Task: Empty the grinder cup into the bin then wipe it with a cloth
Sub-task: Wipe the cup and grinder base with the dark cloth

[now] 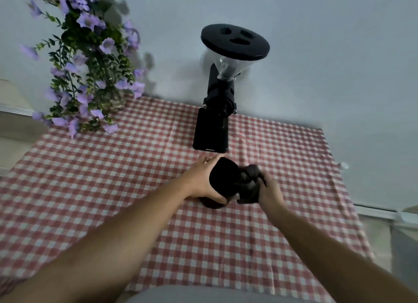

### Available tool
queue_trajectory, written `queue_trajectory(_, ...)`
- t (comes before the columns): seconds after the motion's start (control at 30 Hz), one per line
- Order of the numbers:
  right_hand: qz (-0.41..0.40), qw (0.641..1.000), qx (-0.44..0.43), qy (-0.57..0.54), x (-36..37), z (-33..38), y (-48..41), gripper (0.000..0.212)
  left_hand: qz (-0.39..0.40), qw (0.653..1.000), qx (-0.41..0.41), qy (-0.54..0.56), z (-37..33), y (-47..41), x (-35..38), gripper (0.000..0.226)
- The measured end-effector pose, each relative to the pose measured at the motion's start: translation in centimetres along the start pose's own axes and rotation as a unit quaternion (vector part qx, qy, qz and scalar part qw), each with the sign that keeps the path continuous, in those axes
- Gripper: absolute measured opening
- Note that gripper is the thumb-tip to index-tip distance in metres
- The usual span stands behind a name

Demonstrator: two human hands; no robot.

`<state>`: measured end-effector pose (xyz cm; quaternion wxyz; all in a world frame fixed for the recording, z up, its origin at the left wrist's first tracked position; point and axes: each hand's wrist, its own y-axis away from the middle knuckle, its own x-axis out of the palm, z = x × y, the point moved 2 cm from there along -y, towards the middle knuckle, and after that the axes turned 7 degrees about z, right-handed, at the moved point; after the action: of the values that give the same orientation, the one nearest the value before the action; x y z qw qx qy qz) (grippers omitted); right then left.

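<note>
A black grinder cup (pixel 224 178) is held just above the red-and-white checked tablecloth (pixel 113 178), in front of the black coffee grinder (pixel 213 126). My left hand (pixel 201 180) grips the cup from its left side, fingers curled round its wall. A dark crumpled cloth (pixel 248 185) touches the cup's right side. My right hand (pixel 270 193) grips this cloth. The inside of the cup is too dark to make out. No bin is in view.
The grinder, with a clear hopper and black lid (pixel 235 41), stands against the white wall. A glass vase of purple flowers (pixel 108 92) sits at the back left of the table. The table's right edge (pixel 352 212) drops to the floor.
</note>
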<state>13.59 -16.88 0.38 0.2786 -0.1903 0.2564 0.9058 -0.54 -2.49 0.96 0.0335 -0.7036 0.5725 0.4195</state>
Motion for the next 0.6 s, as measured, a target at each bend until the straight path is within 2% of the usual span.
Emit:
queue_trajectory(0.07,0.090,0.993,0.072,0.006,0.1,-2.1,0.4,0.030,0.026,1.000,-0.014,-0.006,0.2,0.0,-0.3,0.129)
queue_trajectory(0.1,0.097,0.992,0.078,0.035,-0.5,-2.3,-0.1,0.029,0.033,0.999,-0.020,-0.008,0.2,-0.1,-0.3,0.130)
queue_trajectory(0.17,0.044,0.998,0.050,0.013,-2.4,-0.9,-1.3,0.028,0.022,0.999,-0.027,-0.015,-0.1,-0.1,0.0,0.130)
queue_trajectory(0.23,-0.013,0.997,0.000,-0.071,-3.4,1.0,-2.2,0.027,-0.030,0.998,-0.038,-0.034,-1.0,0.0,0.9,0.128)
queue_trajectory(0.3,-0.010,0.991,-0.032,-0.130,-2.6,2.0,-2.1,0.025,-0.087,0.994,-0.049,-0.051,-1.8,0.0,1.9,0.125)
queue_trajectory(0.33,0.011,0.992,-0.034,-0.121,-1.3,1.5,-1.7,0.023,-0.099,0.992,-0.050,-0.057,-1.9,-0.1,2.2,0.123)
queue_trajectory(0.4,0.069,0.996,-0.012,-0.052,1.2,-0.3,-0.3,0.026,-0.074,0.994,-0.044,-0.065,-1.8,-0.2,1.8,0.123)
queue_trajectory(0.5,0.111,0.991,0.022,0.074,1.1,-2.3,-0.9,0.036,0.023,0.996,-0.011,-0.085,-1.3,-0.2,-0.1,0.128)
queue_trajectory(0.53,0.100,0.993,0.016,0.064,0.2,-1.8,-1.5,0.032,0.042,0.995,-0.003,-0.087,-1.2,-0.2,-0.6,0.129)
queue_trajectory(0.6,0.057,0.998,-0.010,-0.024,-2.0,0.4,-2.3,0.020,0.037,0.997,-0.009,-0.073,-1.2,0.0,-0.7,0.132)
